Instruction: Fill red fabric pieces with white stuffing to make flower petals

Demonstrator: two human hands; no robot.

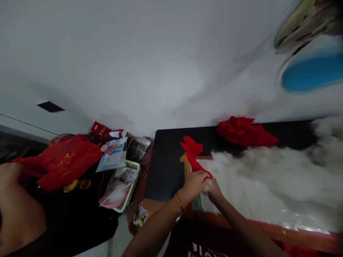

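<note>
A narrow red fabric piece [195,162] with a wider, pointed far end hangs over the table from my hands. My left hand [195,182], with a yellow band at the wrist, is closed round its near end. Pressed close to it, my right hand [214,190] is closed, with a bit of white stuffing [206,186] showing at the fingers. Just right of both hands a big fluffy pile of white stuffing [278,175] lies on a white sheet. The right fingertips are partly hidden.
Red cloth pieces [242,131] lie heaped at the back of the black table [167,167]. To the left are a green basket [136,167] with packets, a red box [100,130] and a red plastic bag [66,162]. Another person's arm [18,210] shows at the left edge.
</note>
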